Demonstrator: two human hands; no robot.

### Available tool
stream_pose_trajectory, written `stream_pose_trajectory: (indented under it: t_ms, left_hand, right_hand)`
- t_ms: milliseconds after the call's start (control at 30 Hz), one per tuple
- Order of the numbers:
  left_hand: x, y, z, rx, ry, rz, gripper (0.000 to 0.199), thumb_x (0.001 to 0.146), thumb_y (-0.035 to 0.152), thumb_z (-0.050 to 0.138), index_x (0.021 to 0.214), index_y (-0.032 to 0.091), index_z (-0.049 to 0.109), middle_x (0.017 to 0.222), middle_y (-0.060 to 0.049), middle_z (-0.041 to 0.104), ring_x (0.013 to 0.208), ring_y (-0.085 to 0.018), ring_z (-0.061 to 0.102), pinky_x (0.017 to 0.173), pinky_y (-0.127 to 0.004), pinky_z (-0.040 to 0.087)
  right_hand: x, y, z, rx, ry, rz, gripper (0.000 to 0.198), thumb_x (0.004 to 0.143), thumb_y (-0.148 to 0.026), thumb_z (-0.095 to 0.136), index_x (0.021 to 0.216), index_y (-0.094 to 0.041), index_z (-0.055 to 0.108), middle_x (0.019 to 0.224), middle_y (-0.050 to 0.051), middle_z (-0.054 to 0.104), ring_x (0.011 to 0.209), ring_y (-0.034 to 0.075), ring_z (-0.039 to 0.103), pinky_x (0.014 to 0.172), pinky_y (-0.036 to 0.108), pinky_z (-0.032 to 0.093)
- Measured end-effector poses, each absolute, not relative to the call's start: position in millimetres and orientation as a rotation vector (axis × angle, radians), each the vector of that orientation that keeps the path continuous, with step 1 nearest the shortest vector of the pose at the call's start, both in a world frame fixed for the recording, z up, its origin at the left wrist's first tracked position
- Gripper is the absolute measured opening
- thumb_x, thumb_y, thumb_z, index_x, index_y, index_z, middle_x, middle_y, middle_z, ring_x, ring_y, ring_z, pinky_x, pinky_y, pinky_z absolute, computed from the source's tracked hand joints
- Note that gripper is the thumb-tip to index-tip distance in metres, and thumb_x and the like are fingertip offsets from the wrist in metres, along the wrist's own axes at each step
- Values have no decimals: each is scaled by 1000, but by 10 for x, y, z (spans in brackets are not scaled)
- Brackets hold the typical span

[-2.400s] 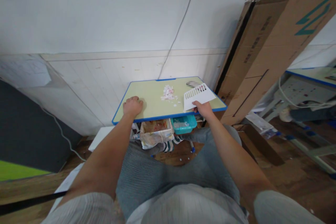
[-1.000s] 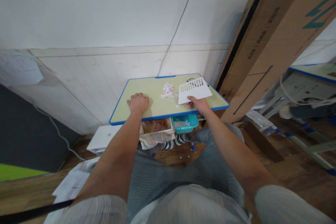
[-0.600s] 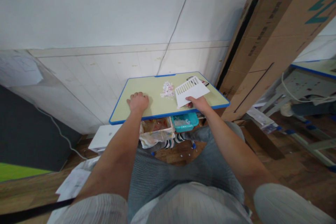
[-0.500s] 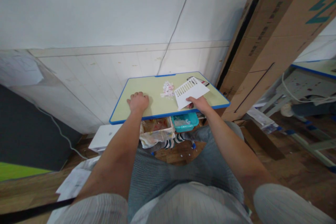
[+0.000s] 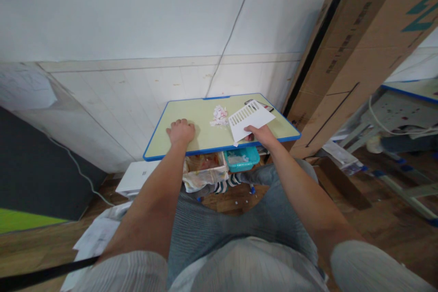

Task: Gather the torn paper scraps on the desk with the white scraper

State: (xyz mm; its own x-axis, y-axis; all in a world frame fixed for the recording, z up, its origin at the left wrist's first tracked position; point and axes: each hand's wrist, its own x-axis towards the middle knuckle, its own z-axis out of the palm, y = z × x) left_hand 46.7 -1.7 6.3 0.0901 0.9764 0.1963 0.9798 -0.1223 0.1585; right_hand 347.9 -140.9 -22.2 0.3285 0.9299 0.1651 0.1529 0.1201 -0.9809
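Observation:
My right hand (image 5: pixel 259 134) grips a white paper card (image 5: pixel 255 121) by its near edge, thumb on top. A row of narrow slots runs along the card's far left side. Tilted over the right half of the small table (image 5: pixel 201 139), the card partly covers a flat dark-edged object (image 5: pixel 269 108) lying behind it. Just left of the card is a loose pile of white and pinkish paper scraps (image 5: pixel 219 116). A tiny white scrap (image 5: pixel 236 144) shows at the table's front edge, below the card. My left hand (image 5: pixel 181 131) rests palm down on the left of the tabletop, holding nothing.
Below the tabletop are a turquoise basket (image 5: pixel 253 159) with pale bits inside and a lined bin (image 5: pixel 205 178). A white box (image 5: pixel 132 178) stands at left. Tall cardboard boxes (image 5: pixel 342 64) lean at right. Small scraps lie on the floor (image 5: pixel 226 203).
A tiny white scrap now shows below the card's lower corner at the table edge. The card and my right hand have barely shifted; my left hand stays in place.

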Motion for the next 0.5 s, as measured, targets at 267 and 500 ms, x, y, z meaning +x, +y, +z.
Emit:
stream_pose_trajectory:
  t_ms: [267, 500]
  left_hand:
    - [478, -17, 66, -2310, -2073, -406, 53, 117, 32, 44, 155, 11, 74, 167, -29, 68, 156, -47, 58, 126, -67, 48]
    - [481, -42, 79, -2312, -2069, -406, 53, 118, 32, 43, 156, 10, 73, 168, -29, 67, 157, -47, 58, 127, -67, 48]
  right_hand:
    - [3520, -1413, -267, -1330, -1127, 782, 12, 78, -34, 77, 77, -25, 69, 59, 3, 72, 53, 22, 63, 56, 34, 58]
    - [3527, -1352, -308, -1365, -1122, 758, 9, 79, -30, 78, 80, -25, 70, 60, 3, 73, 55, 23, 63, 55, 34, 57]
